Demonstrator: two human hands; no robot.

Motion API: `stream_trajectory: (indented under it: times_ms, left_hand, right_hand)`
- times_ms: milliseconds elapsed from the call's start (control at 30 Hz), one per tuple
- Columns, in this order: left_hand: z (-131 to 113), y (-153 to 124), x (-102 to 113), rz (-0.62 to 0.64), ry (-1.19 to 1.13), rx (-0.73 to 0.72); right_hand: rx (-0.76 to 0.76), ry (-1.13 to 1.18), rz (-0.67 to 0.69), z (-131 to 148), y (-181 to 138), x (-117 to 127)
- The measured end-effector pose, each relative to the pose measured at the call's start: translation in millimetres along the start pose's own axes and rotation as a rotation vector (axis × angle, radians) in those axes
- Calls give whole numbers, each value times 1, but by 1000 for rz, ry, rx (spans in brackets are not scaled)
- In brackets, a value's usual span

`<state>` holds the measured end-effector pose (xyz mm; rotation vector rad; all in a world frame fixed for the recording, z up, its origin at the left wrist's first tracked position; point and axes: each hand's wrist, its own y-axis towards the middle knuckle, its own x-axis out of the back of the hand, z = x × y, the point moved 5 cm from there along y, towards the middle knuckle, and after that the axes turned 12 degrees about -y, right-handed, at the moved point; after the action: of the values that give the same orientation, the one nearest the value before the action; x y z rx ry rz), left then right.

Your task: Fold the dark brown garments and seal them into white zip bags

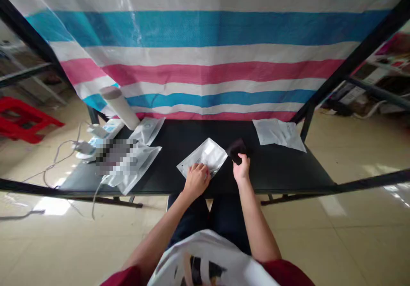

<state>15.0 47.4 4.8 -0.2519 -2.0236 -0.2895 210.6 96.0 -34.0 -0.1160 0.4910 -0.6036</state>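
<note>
the right hand (241, 169) has its fingers pinching the lower edge of a dark flat piece (236, 147), right of the frame's centre; the left hand (196, 180) curls its fingers over a plastic bag (209, 150) at centre, whether pinching, i cannot tell. the piece is outside that bag, so the work looks unfinished. farther out on the black bench (288, 172), another bag (278, 133) lies at right.
</note>
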Motion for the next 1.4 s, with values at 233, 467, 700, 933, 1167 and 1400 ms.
stream_trajectory:
  times_ms: [233,467,700,933,1167,1400]
  left_hand:
    - [4,8,13,29,-24,77]
    - [4,13,23,-5,-160,105]
    - [5,19,32,-196,-300,107]
    - [2,25,37,-320,-414,25]
    - [-3,27,44,-332,-311,-37]
    - [-15,21,32,-160,-229,-53]
  right_hand:
    - [188,48,-98,27,-25,2]
    - [-212,77,482,20,-68,-38]
    - [-325,-76,415,-24,-67,-35]
    - [-323,-425,494,-40,-43,-19]
    - [-288,-686,683,-35,-37,-25]
    - [-254,-628,505,-37,-35,-41]
